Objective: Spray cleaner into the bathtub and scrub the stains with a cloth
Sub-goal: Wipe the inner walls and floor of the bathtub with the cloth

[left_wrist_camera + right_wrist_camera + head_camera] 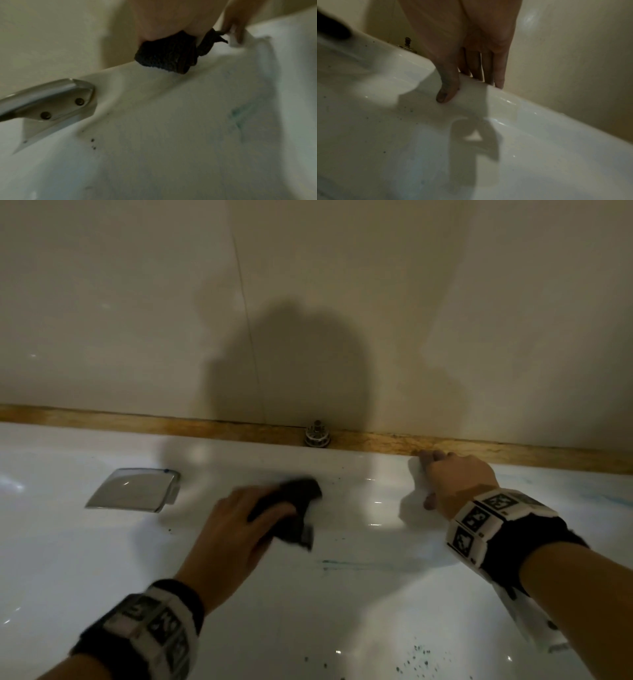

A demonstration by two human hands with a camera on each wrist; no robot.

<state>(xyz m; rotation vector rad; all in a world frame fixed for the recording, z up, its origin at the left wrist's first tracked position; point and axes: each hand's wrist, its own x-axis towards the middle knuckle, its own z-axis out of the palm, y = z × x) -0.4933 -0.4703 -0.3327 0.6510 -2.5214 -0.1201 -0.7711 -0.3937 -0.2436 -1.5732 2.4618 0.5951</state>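
We see a glossy white bathtub (102,559) whose smooth inner wall curves up to a rounded far rim, and both hands are on it. The left hand (236,529) presses a dark, crumpled cloth (294,508) against the wall just below the far rim; the fingers lie over the cloth and, in the left wrist view, the cloth (164,56) bunches under the palm with a coarse knitted texture, so the hand grips it. The right hand (455,477) rests on the far rim, fingers hooked over its top edge and the thumb (447,93) flat on the slick inner face; it holds nothing. Faint turquoise streaks (342,563) smear the wall between the two hands, and more pale blue (565,491) tints the rim toward the tub's right end. Small dark specks (418,655) are scattered low on the near part of the wall. Left of the cloth a polished metal fitting (137,491), rectangular with bevelled edges, is fixed to the wall; the left wrist view shows two round screw heads (79,101) on its underside. Along the far rim runs a rough yellowish strip (171,426), and a small metal knob (317,434) stands at it between the hands. Behind rises a smooth cream tiled wall (137,302). Both wrists carry black bands with white marker blocks (479,518).
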